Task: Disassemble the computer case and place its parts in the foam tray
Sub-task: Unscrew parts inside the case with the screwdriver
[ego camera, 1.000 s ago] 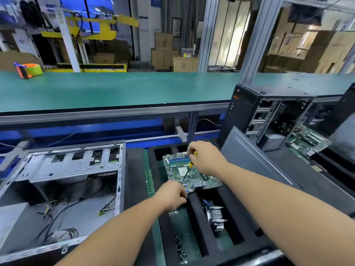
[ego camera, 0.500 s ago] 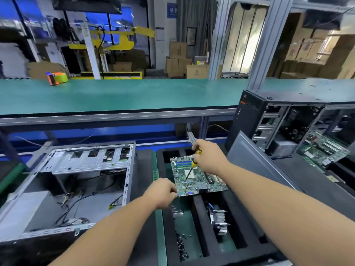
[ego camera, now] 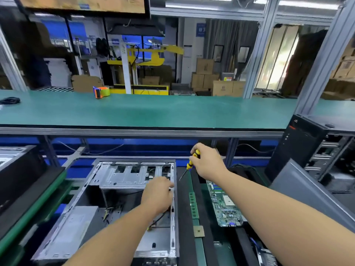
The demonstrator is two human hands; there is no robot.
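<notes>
A long green-topped bench (ego camera: 153,112) runs across the far side, with an orange tape dispenser (ego camera: 101,91) standing near its far edge and bare green surface to either side of it. Below and nearer, an open silver metal computer case (ego camera: 123,189) lies on its side at centre left, its interior facing up and loose cables showing inside. To its right lies the black foam tray (ego camera: 184,208), with a narrow strip of foam between the case's right wall and the tray's slots. A green motherboard (ego camera: 223,204) lies in a compartment of the tray, right of a green memory stick (ego camera: 192,204) set in a narrow slot. Far right, a black tower case (ego camera: 299,143) stands upright, with a grey side panel (ego camera: 307,189) leaning near it.

The left hand (ego camera: 159,194) rests on the right edge of the open case, fingers curled over the rim; whether they clasp it cannot be told. The right hand (ego camera: 208,160) is raised above the far end of the tray, its grip closed around a yellow-and-black screwdriver (ego camera: 189,165) whose tip points down and left, in open air above the foam.
</notes>
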